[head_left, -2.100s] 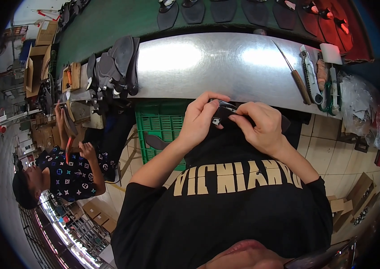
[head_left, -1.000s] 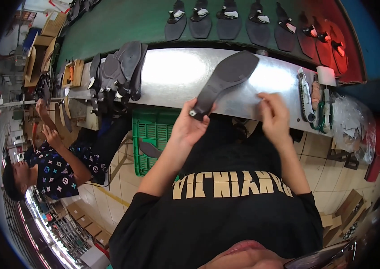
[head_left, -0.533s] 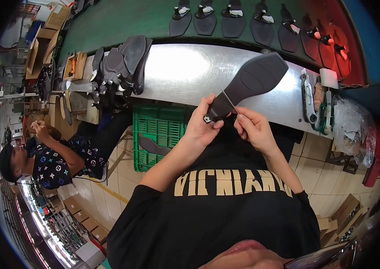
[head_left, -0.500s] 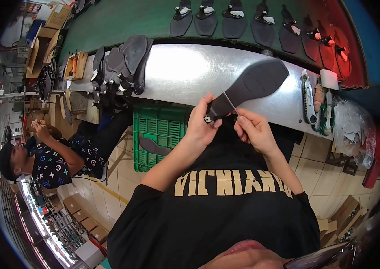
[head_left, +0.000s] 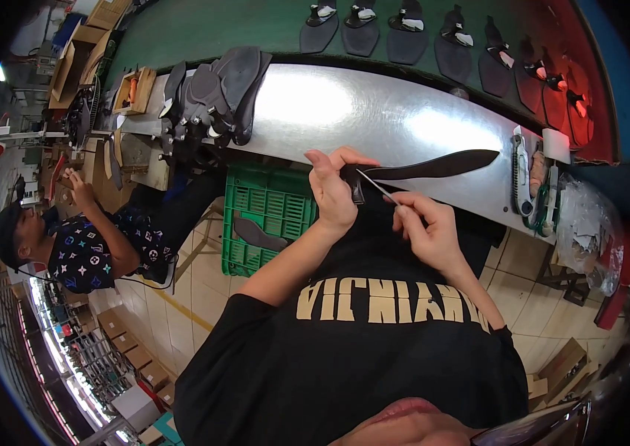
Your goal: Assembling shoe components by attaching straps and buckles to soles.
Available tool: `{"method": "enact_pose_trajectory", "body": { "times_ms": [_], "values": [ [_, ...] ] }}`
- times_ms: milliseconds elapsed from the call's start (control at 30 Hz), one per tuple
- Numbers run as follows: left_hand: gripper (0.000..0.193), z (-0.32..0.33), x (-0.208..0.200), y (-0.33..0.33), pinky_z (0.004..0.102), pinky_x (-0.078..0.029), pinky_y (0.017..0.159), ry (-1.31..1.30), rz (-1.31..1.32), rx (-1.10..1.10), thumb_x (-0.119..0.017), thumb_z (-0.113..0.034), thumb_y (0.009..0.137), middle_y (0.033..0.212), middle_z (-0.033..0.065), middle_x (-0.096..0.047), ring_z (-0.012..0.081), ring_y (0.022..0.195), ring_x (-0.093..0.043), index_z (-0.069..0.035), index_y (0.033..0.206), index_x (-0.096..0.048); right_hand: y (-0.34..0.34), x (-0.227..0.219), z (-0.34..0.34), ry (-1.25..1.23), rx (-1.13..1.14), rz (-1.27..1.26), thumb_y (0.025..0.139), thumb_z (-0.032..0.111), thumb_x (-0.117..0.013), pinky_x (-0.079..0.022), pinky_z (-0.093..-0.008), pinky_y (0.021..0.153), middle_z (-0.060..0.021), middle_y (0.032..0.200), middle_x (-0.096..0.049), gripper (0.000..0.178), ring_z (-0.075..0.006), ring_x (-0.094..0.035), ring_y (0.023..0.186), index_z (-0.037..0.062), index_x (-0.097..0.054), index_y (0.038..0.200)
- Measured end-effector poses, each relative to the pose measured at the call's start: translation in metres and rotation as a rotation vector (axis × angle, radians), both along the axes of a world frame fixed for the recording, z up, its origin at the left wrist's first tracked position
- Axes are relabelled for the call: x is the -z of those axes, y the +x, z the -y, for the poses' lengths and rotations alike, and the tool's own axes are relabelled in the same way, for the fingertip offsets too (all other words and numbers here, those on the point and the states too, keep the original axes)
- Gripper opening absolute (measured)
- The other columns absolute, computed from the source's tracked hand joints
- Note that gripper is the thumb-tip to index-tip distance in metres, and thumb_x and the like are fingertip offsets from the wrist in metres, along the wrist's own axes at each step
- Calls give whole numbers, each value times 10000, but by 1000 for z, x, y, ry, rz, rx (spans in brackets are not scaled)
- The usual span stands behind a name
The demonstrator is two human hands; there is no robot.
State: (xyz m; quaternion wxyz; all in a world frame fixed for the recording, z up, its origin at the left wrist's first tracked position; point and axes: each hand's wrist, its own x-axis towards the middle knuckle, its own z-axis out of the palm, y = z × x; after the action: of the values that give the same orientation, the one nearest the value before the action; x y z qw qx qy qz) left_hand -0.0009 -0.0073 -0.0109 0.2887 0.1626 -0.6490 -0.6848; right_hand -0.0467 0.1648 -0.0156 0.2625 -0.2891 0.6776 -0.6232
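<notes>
A dark shoe sole [head_left: 445,166] is turned on edge above the near side of the metal bench. My left hand [head_left: 335,195] is closed on its narrow end, where a black strap-like piece shows, with the thumb pointing up. My right hand [head_left: 430,230] pinches a thin, pointed metal tool [head_left: 376,185]; its tip meets the narrow end of the sole beside my left fingers. The exact contact is too small to make out.
Soles with straps [head_left: 407,37] line the green belt [head_left: 255,26] beyond the metal bench [head_left: 374,111]. More soles [head_left: 215,97] are piled left. A utility knife [head_left: 521,171] and plastic bag [head_left: 590,230] are right. A green crate [head_left: 232,223] stands below; a co-worker [head_left: 96,238] sits left.
The sole has tipped from showing its broad face to nearly edge-on and has come lower. My left hand has rotated, thumb up. The tool has shifted left toward the sole's narrow end.
</notes>
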Motion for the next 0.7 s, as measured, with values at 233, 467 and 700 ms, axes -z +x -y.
{"method": "enact_pose_trajectory", "body": {
  "times_ms": [233,467,700],
  "values": [
    [863,8,-2,-4,217,-448,621,186,6,17,-124,-687,968,681,66,-630,138,605,-578,-9,757,-615,3,-11,8,-2,-13,-515,835,-22,-643,-491,-326,573,-130,773,-638,107,-268,-633,644,-7,-636,941],
    [536,4,9,-8,434,-502,846,1339,14,281,-463,-539,969,695,80,-596,266,716,-601,-89,690,-545,-7,-13,9,93,166,-458,869,13,-619,-486,-361,571,-147,763,-610,49,-328,-617,651,13,-618,918],
    [512,0,28,-20,404,-474,739,1359,4,159,-470,-528,972,610,40,-495,260,644,-573,-121,664,-515,4,-4,21,160,133,-456,885,26,-604,-452,-412,549,-157,701,-548,69,-354,-584,629,16,-544,851]
  ]
}}
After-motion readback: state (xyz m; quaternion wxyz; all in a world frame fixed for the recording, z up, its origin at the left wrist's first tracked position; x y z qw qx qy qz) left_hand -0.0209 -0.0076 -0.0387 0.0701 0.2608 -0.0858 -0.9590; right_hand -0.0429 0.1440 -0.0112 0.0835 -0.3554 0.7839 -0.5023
